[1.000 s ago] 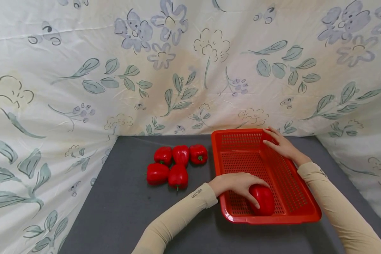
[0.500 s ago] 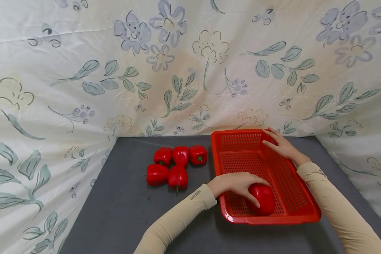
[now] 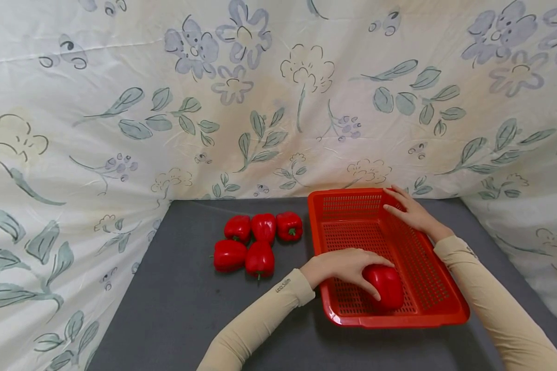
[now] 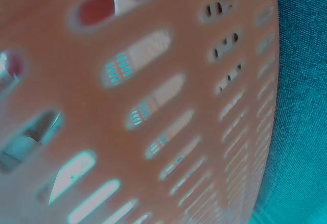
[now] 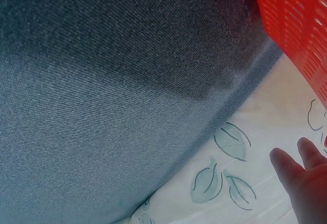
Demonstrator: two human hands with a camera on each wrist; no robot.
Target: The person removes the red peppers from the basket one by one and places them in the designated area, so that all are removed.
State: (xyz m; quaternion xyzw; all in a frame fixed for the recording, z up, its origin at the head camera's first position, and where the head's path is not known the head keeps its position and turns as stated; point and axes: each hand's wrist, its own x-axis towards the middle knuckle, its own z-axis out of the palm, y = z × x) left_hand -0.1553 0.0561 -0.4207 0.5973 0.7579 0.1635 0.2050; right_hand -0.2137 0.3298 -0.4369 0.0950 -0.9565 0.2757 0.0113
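A glossy red bell pepper point(image 3: 387, 288) is inside the red plastic basket point(image 3: 394, 320), near its front wall. My left hand point(image 3: 348, 267) reaches over the basket's left rim and grips this pepper from above, thumb toward the front. At the far right corner, my right hand point(image 3: 413, 210) rests on the rim with its fingers extended. In the right wrist view, two straight fingers point(image 5: 288, 168) show beside the slotted basket wall point(image 5: 296, 15). The left wrist view is filled by the basket's slotted side point(image 4: 112, 132); the left hand is hidden there.
Several red bell peppers point(image 3: 261, 257) lie clustered on the dark grey tabletop point(image 3: 176, 309), left of the basket. A floral cloth point(image 3: 260, 129) hangs behind the table and along both sides.
My left hand and the bell pepper it grips have shifted slightly up, toward the back of the basket. The right hand keeps its place on the rim.
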